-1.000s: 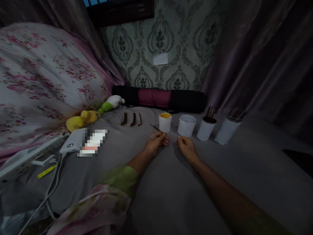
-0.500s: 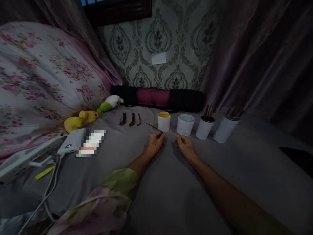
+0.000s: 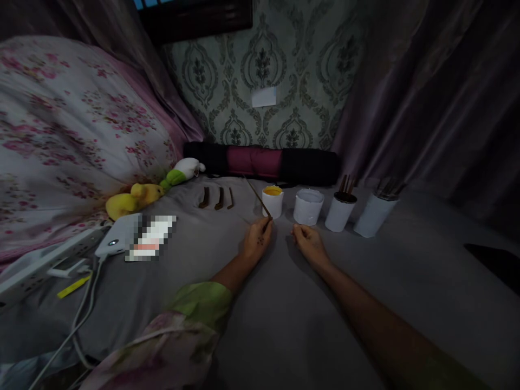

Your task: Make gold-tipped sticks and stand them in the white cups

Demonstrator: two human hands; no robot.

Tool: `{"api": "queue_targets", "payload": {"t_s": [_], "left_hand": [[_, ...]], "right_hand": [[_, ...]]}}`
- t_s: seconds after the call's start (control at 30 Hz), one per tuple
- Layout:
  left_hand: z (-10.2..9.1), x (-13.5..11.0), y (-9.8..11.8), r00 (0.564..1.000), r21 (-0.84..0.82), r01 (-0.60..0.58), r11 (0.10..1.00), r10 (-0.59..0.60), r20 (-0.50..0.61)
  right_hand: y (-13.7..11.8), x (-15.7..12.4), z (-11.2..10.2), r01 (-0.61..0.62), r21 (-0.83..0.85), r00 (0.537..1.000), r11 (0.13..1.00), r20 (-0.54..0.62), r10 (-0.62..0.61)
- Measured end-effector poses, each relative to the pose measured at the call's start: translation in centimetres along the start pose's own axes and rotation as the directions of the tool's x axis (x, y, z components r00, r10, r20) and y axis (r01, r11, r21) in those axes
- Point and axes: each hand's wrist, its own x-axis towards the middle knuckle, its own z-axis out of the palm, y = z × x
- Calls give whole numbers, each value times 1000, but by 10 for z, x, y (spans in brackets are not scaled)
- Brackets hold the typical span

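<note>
Home interior: patterned wallpaper (image 3: 263,67), curtains (image 3: 406,92), floral fabric (image 3: 77,124), yellow plush toy (image 3: 125,205).

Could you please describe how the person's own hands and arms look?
The left hand is bare, with small dark dots on its back; the left sleeve is patterned pinkish with a green cuff. The right hand is bare too; only a dim greenish sleeve edge shows.

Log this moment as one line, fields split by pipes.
left hand: holding thin stick, slanted | right hand: fingers curled, near white tub | yellow-filled cup: upright, beyond left hand
</note>
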Motion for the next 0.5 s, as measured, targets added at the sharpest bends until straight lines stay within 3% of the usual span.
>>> {"api": "queue_targets", "payload": {"t_s": [0.23, 0.5], "left_hand": [[-1, -2, -1, 993, 71, -119, 990, 119, 4], [-3, -4, 5, 995, -13, -89, 996, 89, 36]], "right_hand": [[-4, -1, -2, 3, 24, 1000, 1000, 6, -3], [-10, -3, -4, -55, 149, 998, 987, 33, 50]]}}
